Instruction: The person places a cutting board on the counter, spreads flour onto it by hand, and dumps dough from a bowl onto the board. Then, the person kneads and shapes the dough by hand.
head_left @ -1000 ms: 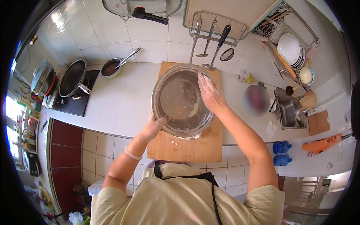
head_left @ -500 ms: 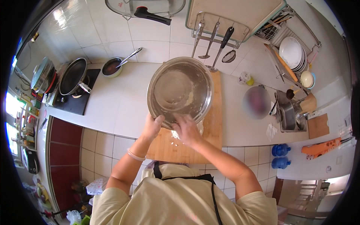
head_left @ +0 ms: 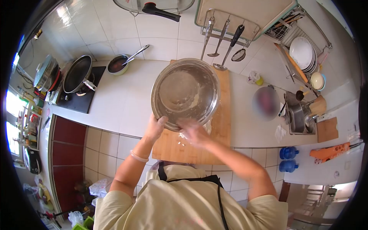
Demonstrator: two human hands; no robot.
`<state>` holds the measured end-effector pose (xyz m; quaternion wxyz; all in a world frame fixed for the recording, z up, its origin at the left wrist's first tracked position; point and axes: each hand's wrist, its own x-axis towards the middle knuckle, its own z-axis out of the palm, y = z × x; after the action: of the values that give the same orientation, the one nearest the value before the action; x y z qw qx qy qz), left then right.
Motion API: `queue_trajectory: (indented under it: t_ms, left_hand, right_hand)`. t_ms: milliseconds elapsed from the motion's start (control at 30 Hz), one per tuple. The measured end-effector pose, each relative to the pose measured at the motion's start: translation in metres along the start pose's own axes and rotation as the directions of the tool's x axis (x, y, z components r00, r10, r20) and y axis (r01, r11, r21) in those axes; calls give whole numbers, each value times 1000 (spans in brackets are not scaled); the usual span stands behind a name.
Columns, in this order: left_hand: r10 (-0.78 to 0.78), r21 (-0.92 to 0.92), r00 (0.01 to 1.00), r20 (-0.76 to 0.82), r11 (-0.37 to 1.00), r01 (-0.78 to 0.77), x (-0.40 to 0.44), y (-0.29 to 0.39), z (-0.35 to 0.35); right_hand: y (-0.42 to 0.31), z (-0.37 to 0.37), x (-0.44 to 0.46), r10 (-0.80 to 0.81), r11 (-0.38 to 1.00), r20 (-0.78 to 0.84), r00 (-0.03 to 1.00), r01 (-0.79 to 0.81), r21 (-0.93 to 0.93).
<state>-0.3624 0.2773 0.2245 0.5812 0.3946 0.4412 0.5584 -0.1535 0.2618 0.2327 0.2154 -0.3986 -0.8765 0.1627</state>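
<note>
A large steel mixing bowl (head_left: 180, 90) is tilted over the wooden board, its inside facing me and streaked with pale flour or dough residue. My left hand (head_left: 156, 127) grips its near-left rim, thumb over the edge. At the near rim, my right hand (head_left: 194, 132) is smeared by motion, so its fingers cannot be made out. White floury bits (head_left: 181, 143) lie on the wooden board (head_left: 191, 151) beneath the hands; the bowl and right hand hide part of them.
Left on the counter are a small pot with a spoon (head_left: 117, 65) and a frying pan (head_left: 78, 74) on the stove. Ladles and a strainer (head_left: 238, 55) hang behind the bowl. To the right stand a blurred round container (head_left: 266, 103), the sink (head_left: 297, 117) and stacked plates (head_left: 301, 53).
My right hand has shifted slightly right and down along the near rim of the bowl, and is now more blurred. My left hand keeps its grip. The whole view has shifted slightly.
</note>
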Motion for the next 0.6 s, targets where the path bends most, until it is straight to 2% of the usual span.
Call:
queue_trajectory:
  t_ms: [33, 67, 133, 167, 233, 300, 333, 367, 400, 433, 500, 533, 567, 600]
  left_hand:
    - [18, 23, 1000, -21, 1000, -17, -1, -5, 0]
    - [16, 24, 1000, -27, 1000, -15, 3, -8, -7]
    - [-163, 214, 984, 73, 966, 144, 5, -13, -28]
    - [-168, 217, 983, 70, 965, 149, 2, -9, -27]
    - [-40, 101, 998, 47, 994, 35, 0, -3, -17]
    - [-18, 143, 1000, 17, 990, 15, 0, -20, -15]
    - [15, 191, 1000, -7, 982, -14, 3, -25, -15]
    - [16, 187, 1000, -8, 982, -15, 2, -20, -12]
    - [-19, 157, 1000, 1, 987, 19, -1, -13, -10]
    - [-57, 133, 998, 14, 990, 55, -2, -7, -9]
    - [-78, 127, 996, 50, 989, 71, -6, -3, -16]
    - [-87, 117, 992, 94, 990, 76, -2, -1, -16]
    - [-83, 112, 991, 108, 991, 71, 2, -2, -12]
    - [-168, 159, 979, 116, 976, 148, 1, -4, -10]
  right_hand:
    - [-15, 9, 0, 51, 946, -77, 996, -23, 324]
    - [-14, 6, 0, 49, 945, -72, 996, -23, 328]
    - [-8, -5, -4, 13, 952, 3, 1000, -13, 307]
    - [5, -12, -7, 15, 950, 4, 1000, -15, 312]
    - [31, -26, -12, -116, 989, 47, 992, 120, -86]
    - [19, -6, -13, -72, 990, 47, 996, 77, -115]
    - [2, 8, -9, 25, 986, 1, 1000, -25, 167]
    - [-11, 14, -5, 128, 892, -10, 992, -111, 437]
    - [-17, 12, -2, 161, 836, 34, 986, -154, 527]
    - [-8, 11, -2, 161, 835, 33, 986, -154, 528]
    - [24, 1, 2, 87, 983, 208, 974, -117, 140]
    - [23, -23, 13, 233, 970, 372, 899, -187, -155]
    - [30, -29, 20, 243, 967, 364, 899, -195, -165]
    - [33, -30, 23, 203, 952, 185, 961, -150, -265]
